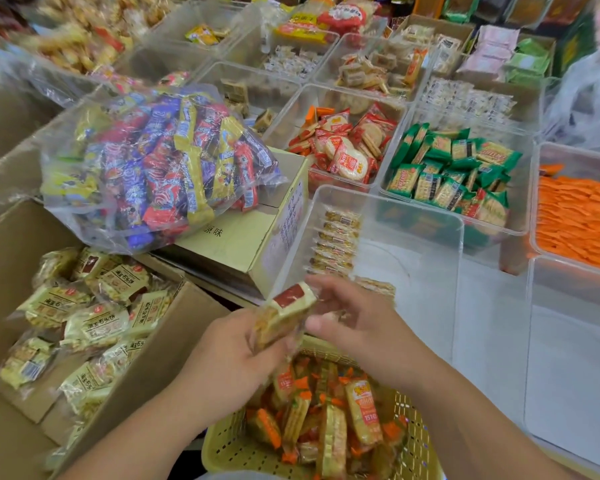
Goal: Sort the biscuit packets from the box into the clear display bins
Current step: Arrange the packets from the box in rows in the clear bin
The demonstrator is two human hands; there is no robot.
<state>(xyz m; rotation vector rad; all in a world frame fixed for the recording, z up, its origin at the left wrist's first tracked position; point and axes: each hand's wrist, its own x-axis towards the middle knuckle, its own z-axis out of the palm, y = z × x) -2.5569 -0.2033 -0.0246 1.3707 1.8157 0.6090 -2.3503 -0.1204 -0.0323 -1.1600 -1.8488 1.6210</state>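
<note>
1 biscuit packet gripped by left hand, right hand, above basket

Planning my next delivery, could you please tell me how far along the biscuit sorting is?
Done: a row of packets lines the left wall of the near clear bin. In hand: left hand and right hand hold one packet beside it. Left: the cardboard box holds many more.

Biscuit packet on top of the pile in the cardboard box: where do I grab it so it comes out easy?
Come straight down from above and pinch the top packet across its short sides, around the middle. It lies flat with its label up, and the walls of the box block the sides. Avoid the thin crimped ends, as they would probably slip.
</note>
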